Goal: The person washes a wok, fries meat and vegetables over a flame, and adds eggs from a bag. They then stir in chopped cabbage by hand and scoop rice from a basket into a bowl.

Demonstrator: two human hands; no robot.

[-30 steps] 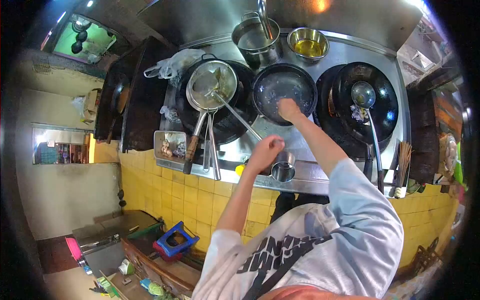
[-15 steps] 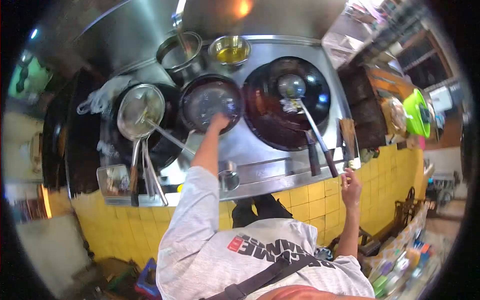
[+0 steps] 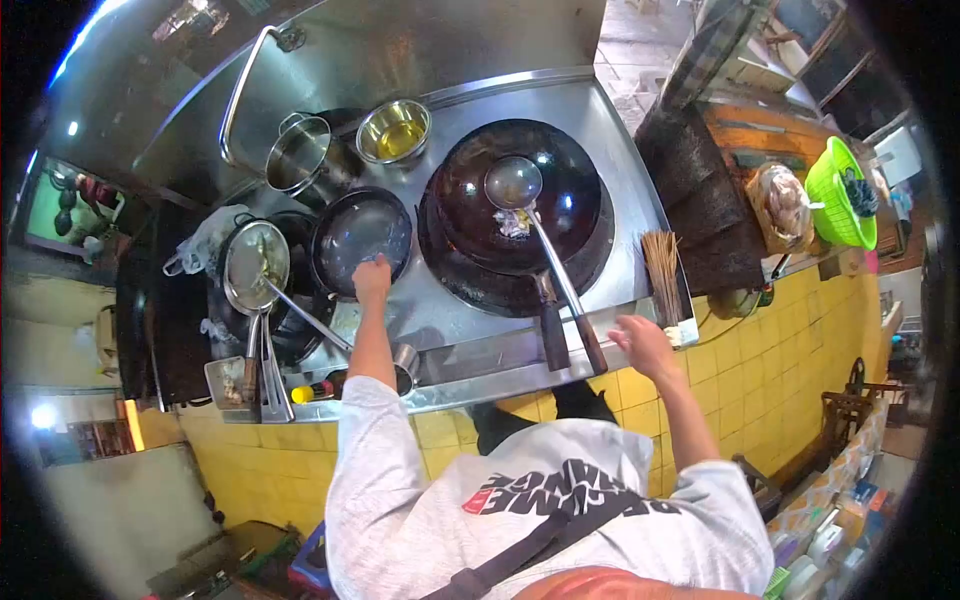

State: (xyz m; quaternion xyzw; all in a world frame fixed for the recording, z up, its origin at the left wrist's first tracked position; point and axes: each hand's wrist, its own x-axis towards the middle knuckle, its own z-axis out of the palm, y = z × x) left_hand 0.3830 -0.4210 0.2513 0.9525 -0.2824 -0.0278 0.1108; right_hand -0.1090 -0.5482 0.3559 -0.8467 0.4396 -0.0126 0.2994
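Note:
My left hand is over the front edge of a dark pan of water, its fingers drawn together; whatever they hold is too small to make out. Near the counter's front right edge, my right hand is empty with its fingers apart, beside a bamboo brush. To its left, the wooden ladle handle and a dark wok handle stick out over the counter edge. The ladle rests in the large black wok, above some pale food scraps.
At the left, a strainer lies over another wok. Behind the pan are a metal pot and a bowl of yellow oil. A yellow-capped bottle lies at the front edge. A green basket stands at the right.
My left hand has drawn back from inside the pan to its front edge. My right hand has moved nearer the wok handles and spread its fingers. The view has shifted.

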